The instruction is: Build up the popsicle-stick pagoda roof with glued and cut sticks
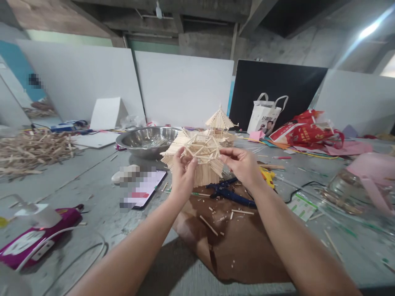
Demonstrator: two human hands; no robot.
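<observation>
A small lattice frame of thin wooden sticks (204,149) spans the gap between my hands. My left hand (182,174) pinches its left side with thumb and fingertips. Its right corner is between the thumb and fingers of my right hand (242,165). Right behind and below the frame stands a stick-built model with a flared roof (174,149); whether the frame rests on it, I cannot tell. Farther back rises a pointed stick roof (219,118). Blue-handled pliers (231,195) lie below my right hand, on brown paper (243,242) scattered with stick bits.
Left of the model are a metal basin (148,137), a phone (146,191) and a stick pile (33,150). A purple power strip (40,234) with cables sits at front left. To the right are a yellow tool (267,176), a glass jar (348,187) and red bags (308,129).
</observation>
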